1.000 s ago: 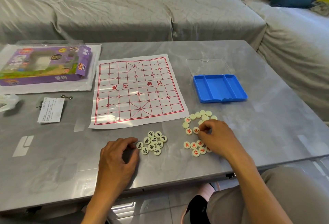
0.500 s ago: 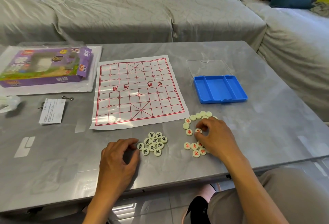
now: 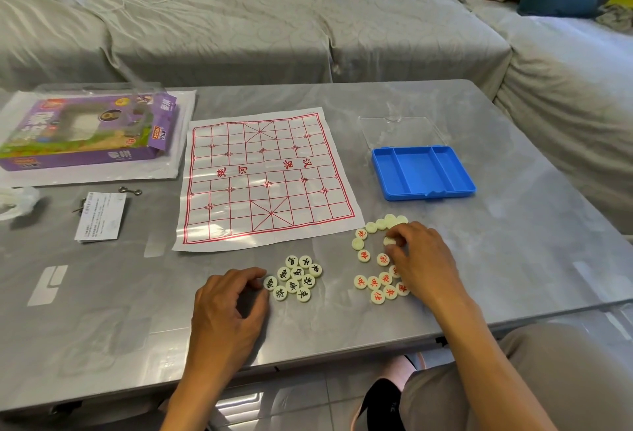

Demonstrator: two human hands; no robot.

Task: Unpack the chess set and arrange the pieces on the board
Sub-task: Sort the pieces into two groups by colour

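Grey marbled table (image 3: 513,259) carrying a Chinese chess set partly unpacked, seen from the head camera. Paper board (image 3: 267,177), white with a red grid, lies flat at the centre with no piece on it. Near its lower edge sits a tight cluster of black-lettered pieces (image 3: 296,278), all face up. To the right lies a looser group of red-lettered pieces (image 3: 375,285); several discs at the far end of this group, nearest the tray, show only blank cream faces. Left hand (image 3: 226,314) rests on the table with fingers loosely curled, fingertips touching the leftmost black-lettered disc, nothing grasped. Right hand (image 3: 423,262) lies over the red group, its thumb and forefinger pinching a blank-faced piece (image 3: 390,241) at the table surface; whether that disc is lifted clear cannot be told. Blue tray (image 3: 423,172), with divided compartments holding no pieces, stands to the right of the board, and a clear lid (image 3: 400,130) lies flat just behind it. At the table's far left a purple box (image 3: 85,132) rests on a white sheet; nearer the viewer are a small printed leaflet (image 3: 101,216) and a metal clasp (image 3: 130,190). Grey sofa (image 3: 239,29) fills the background.
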